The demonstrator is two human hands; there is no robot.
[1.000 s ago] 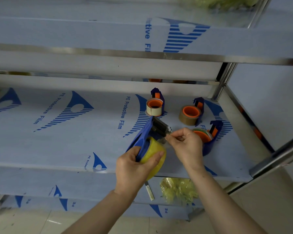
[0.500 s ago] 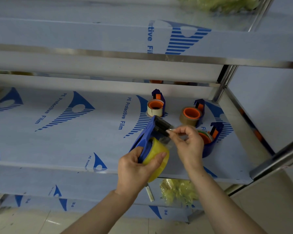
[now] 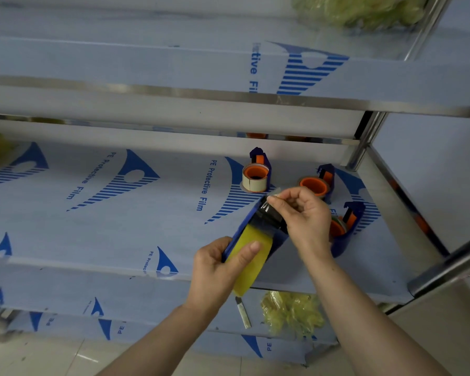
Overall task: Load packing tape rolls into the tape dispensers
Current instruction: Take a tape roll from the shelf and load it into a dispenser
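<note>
My left hand (image 3: pixel 217 272) grips a blue tape dispenser (image 3: pixel 244 223) with a yellow tape roll (image 3: pixel 251 263) mounted in it, thumb pressed on the roll. My right hand (image 3: pixel 301 215) pinches the clear tape end (image 3: pixel 274 192) at the dispenser's front, pulled over its black roller. Behind, on the middle shelf (image 3: pixel 92 213), stand three more blue dispensers: one with a pale roll on an orange hub (image 3: pixel 255 175), one with a brown roll (image 3: pixel 316 185), one partly hidden behind my right hand (image 3: pixel 347 226).
An upper shelf (image 3: pixel 174 74) covered in blue protective film overhangs the work area. A steel post (image 3: pixel 364 142) stands at the back right. Below, on the lower shelf, lie crumpled yellow film (image 3: pixel 291 313) and a small metal blade (image 3: pixel 243 312).
My right hand has drawn the tape end further up and forward over the dispenser's roller. The dispenser has tilted so the yellow roll's face shows more.
</note>
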